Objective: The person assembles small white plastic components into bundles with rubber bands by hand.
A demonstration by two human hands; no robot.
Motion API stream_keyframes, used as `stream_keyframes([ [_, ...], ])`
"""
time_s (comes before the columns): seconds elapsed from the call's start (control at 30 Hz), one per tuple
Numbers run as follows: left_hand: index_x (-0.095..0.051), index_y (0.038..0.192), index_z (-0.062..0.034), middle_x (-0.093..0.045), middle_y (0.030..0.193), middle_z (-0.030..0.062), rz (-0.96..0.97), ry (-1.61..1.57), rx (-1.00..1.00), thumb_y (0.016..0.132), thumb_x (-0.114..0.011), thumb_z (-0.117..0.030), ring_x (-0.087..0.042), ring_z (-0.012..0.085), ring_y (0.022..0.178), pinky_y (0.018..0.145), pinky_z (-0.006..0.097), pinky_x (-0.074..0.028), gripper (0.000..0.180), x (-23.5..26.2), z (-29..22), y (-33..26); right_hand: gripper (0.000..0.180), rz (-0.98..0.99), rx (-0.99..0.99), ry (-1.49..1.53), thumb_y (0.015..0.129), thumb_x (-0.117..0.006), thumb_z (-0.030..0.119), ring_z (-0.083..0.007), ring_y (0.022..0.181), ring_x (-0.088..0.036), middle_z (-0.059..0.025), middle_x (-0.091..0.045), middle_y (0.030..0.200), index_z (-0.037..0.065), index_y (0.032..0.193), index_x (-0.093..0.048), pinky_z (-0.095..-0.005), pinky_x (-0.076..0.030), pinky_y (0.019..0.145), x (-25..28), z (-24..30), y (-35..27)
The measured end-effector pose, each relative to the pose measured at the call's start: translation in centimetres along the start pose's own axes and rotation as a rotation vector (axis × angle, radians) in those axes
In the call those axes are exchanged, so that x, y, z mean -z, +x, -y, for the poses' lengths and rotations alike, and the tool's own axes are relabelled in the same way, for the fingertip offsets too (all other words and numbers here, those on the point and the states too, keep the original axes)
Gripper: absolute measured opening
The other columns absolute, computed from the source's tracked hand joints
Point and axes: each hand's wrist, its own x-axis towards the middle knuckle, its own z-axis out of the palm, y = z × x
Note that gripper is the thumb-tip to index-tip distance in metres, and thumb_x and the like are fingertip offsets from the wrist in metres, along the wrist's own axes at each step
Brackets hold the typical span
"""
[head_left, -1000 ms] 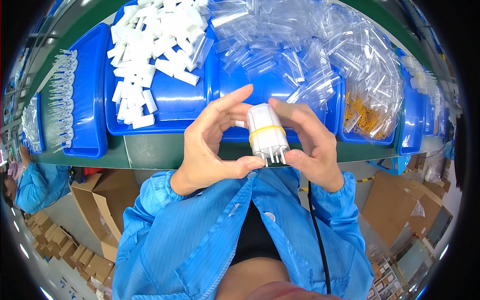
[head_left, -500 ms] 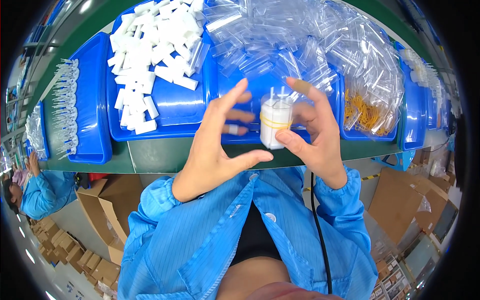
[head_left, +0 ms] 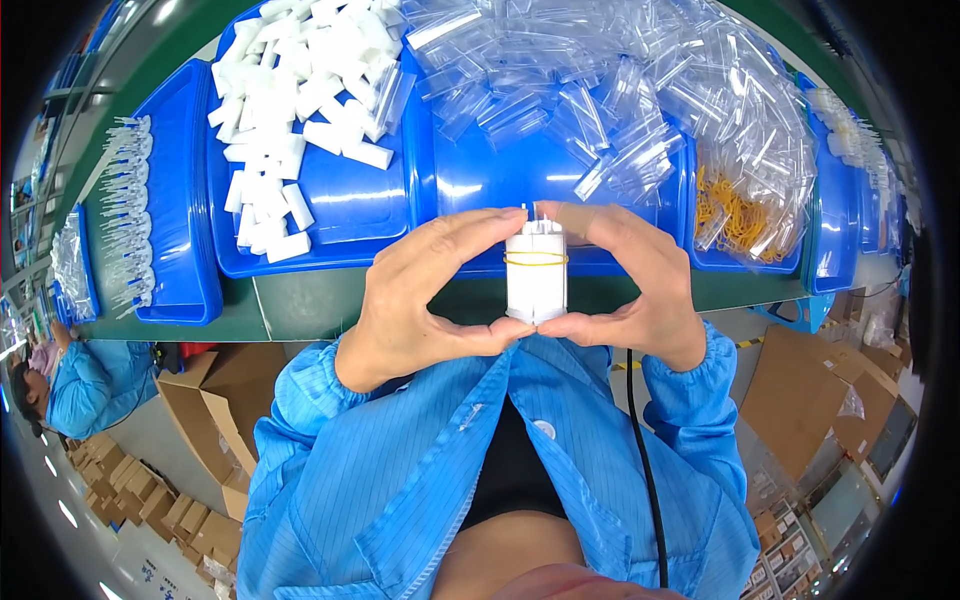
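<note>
A bundle of white blocks (head_left: 536, 285) stands upright between my two hands, bound by a yellow rubber band (head_left: 536, 259). Clear plastic and thin white tips show at its top. My left hand (head_left: 425, 285) grips its left side, with the thumb at the bottom end and fingertips at the top. On the opposite side my right hand (head_left: 640, 285) holds it the same way, the two thumbs almost meeting below. The bundle is over the near edge of the blue trays, close to my jacket.
White foam-like blocks (head_left: 300, 110) fill a blue tray at left. Clear plastic sleeves (head_left: 600, 60) heap in the middle tray, yellow rubber bands (head_left: 735, 215) at right. Small white pronged parts (head_left: 130, 215) line the far-left tray. Cardboard boxes (head_left: 225, 410) and a co-worker (head_left: 85, 385) are at left.
My left hand has closed in from the left onto the bundle, which my right hand alone held before. The bundle has come slightly lower and now stands straighter.
</note>
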Motion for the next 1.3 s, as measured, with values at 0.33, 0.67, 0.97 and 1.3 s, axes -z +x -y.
stream_keyframes([
  [0.33, -0.039, 0.146, -0.0003, -0.046, 0.143, 0.0173, -0.046, -0.796, 0.306, 0.076, -0.083, -0.008, -0.059, 0.0267, 0.119, 0.098, 0.039, -0.051, 0.082, -1.6, -0.1, 0.0, 0.075, -0.236, -0.054, 0.12, 0.067, -0.091, 0.022, -0.0258, 0.112, -0.063, -0.0157, -0.06, 0.129, 0.001, 0.13, -0.057, -0.0348, -0.055, 0.091, -2.0, -0.8, -0.7],
  [0.67, -0.058, 0.135, -0.0023, -0.052, 0.125, 0.0117, -0.016, -0.545, 0.225, 0.08, -0.079, -0.003, -0.057, 0.02, 0.114, 0.094, 0.032, -0.054, 0.058, -1.7, 0.1, -0.4, 0.054, -0.177, -0.407, 0.577, 0.088, -0.072, 0.018, -0.0149, 0.103, -0.06, -0.0118, -0.06, 0.125, -0.001, 0.134, -0.052, -0.0284, -0.049, 0.087, -0.4, 0.1, 0.0],
  [0.97, -0.06, 0.134, -0.0062, -0.055, 0.122, 0.0096, -0.088, -0.466, 0.274, 0.077, -0.084, -0.008, -0.059, 0.0183, 0.11, 0.088, 0.029, -0.057, 0.062, -2.5, -0.6, -0.5, 0.053, -0.322, -0.203, 0.158, 0.088, -0.074, 0.019, -0.0165, 0.091, -0.064, -0.0128, -0.064, 0.116, -0.002, 0.133, -0.054, -0.0287, -0.052, 0.078, -3.1, -0.8, -1.2],
  [1.3, -0.063, 0.127, -0.0044, -0.057, 0.12, 0.012, -0.164, -0.258, 0.185, 0.073, -0.085, -0.008, -0.062, 0.0209, 0.105, 0.088, 0.033, -0.056, 0.058, -2.6, -1.0, -0.3, 0.05, -0.164, -0.361, 0.517, 0.094, -0.067, 0.017, -0.0152, 0.1, -0.06, -0.0129, -0.063, 0.122, -0.002, 0.137, -0.051, -0.0286, -0.05, 0.086, -1.0, -0.4, -0.3],
])
